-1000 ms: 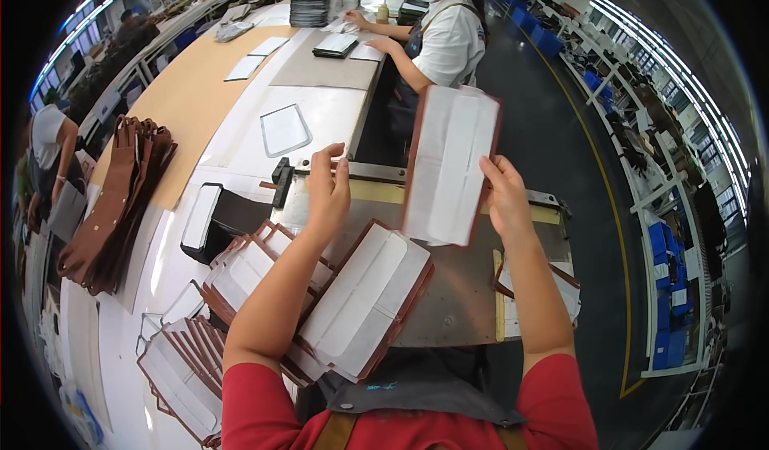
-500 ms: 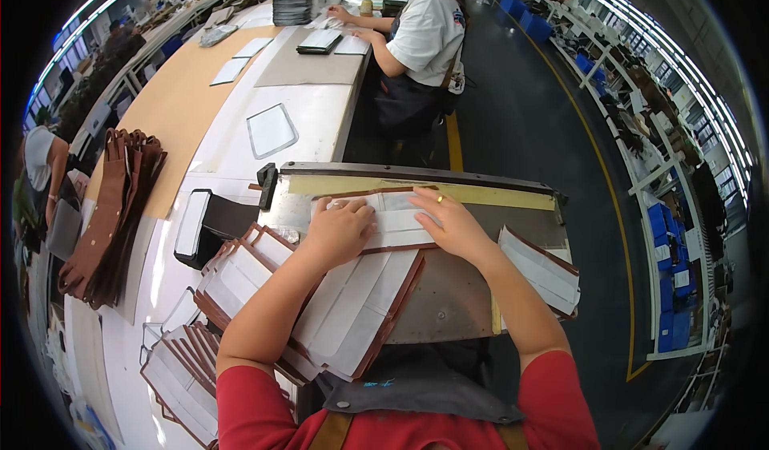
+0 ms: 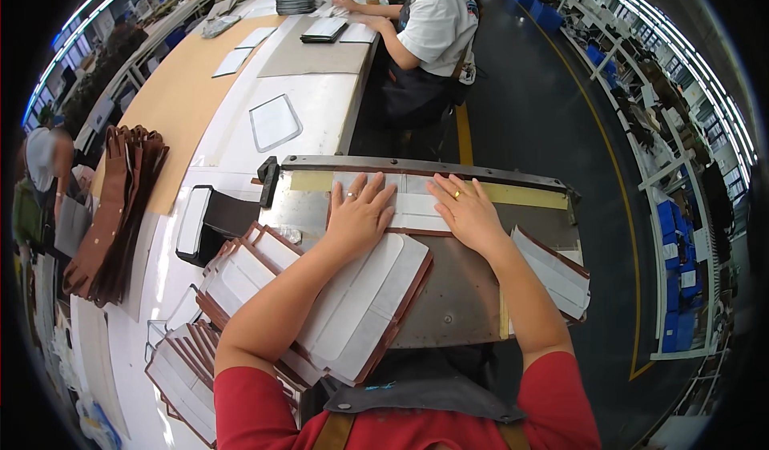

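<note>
A brown-edged panel with a white backing [image 3: 415, 212] lies on a metal plate [image 3: 448, 290], its far edge up by a dark metal bar [image 3: 360, 163]. My left hand [image 3: 360, 212] rests flat over its left part, fingers extended. On its right part lies my right hand [image 3: 471, 212], fingers also stretched forward. Neither hand grips anything. Under my left forearm, several similar white-backed brown panels [image 3: 364, 302] are stacked at a slant. More such panels [image 3: 549, 278] sit beyond my right forearm.
Brown leather strips [image 3: 120, 209] are heaped on the long table at left. Nearer stands a black-and-white block-like piece [image 3: 195, 221]. A co-worker in a white shirt [image 3: 439, 29] works at the table's far side. Shelving with blue bins [image 3: 673, 250] lines the right aisle.
Both hands have flattened, and the right hand has moved right and back along the panel. The panel now lies close against the metal bar. The whole view has shifted slightly.
</note>
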Demonstrator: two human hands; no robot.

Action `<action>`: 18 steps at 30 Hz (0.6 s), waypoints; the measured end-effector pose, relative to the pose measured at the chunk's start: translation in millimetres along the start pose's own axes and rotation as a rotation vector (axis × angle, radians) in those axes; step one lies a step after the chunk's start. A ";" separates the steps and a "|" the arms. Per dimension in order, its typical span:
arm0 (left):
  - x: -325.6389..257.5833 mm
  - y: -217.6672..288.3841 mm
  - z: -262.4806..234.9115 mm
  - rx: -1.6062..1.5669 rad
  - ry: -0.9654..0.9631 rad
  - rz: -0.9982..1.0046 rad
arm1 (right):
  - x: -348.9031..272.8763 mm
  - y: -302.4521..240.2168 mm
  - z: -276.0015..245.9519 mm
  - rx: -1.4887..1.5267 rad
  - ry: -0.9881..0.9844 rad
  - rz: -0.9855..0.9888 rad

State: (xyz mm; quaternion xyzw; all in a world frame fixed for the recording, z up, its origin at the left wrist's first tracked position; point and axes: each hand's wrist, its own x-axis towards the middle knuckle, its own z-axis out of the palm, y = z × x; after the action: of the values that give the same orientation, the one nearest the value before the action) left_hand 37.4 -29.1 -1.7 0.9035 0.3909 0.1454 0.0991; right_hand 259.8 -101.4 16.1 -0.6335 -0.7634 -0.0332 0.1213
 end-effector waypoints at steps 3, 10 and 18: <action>0.0 -0.8 5.1 0.008 0.061 0.009 | 0.4 -8.1 -6.0 0.050 0.096 0.001; -1.7 1.9 -0.4 -0.004 0.155 0.040 | -0.6 -9.6 0.7 0.052 0.226 -0.110; -3.8 4.3 1.6 0.047 0.184 0.060 | 0.0 -13.3 -3.0 -0.003 0.204 -0.123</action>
State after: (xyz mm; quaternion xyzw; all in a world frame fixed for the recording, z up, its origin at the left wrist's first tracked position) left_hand 38.4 -34.9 -2.7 0.8996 0.3746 0.2214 0.0372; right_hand 247.2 -104.6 20.4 -0.5790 -0.7844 -0.1061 0.1954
